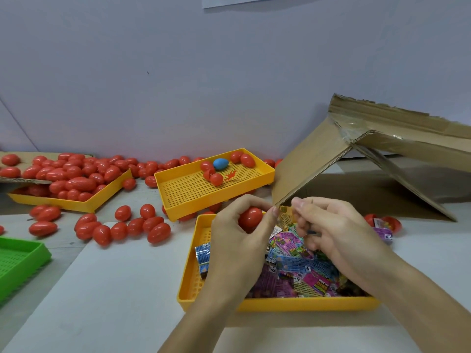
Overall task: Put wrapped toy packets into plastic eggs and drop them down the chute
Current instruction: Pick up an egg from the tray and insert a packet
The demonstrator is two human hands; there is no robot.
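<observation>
- The left hand (237, 238) curls round a red egg (250, 219), its grip closed on it above the near yellow tray (280, 305).
- The right hand (331, 235) pinches a small yellowish packet (285, 215) between thumb and fingers, just beside the egg; packet and left fingertips touch.
- Whether the egg is split open I cannot tell.
- The near tray holds a heap of wrapped packets (295, 266), purple, pink and blue, under both hands.
- A second yellow tray (193, 197) stands behind it, propped on eggs, with a blue egg (220, 164), a few red ones and a small red toy (230, 176) inside.
- A third yellow tray (84, 203) at far left is piled with red eggs (74, 179), partly under a cardboard sheet.
- More loose eggs (119, 229) lie scattered on the surface (114, 289) between the trays.
- The corner of a green tray (23, 258) shows at the left edge.
- A cardboard chute (316, 159) slopes at right, taped at its fold.
- An open red egg (382, 221) with a purple packet lies beyond the right hand, by the chute.
</observation>
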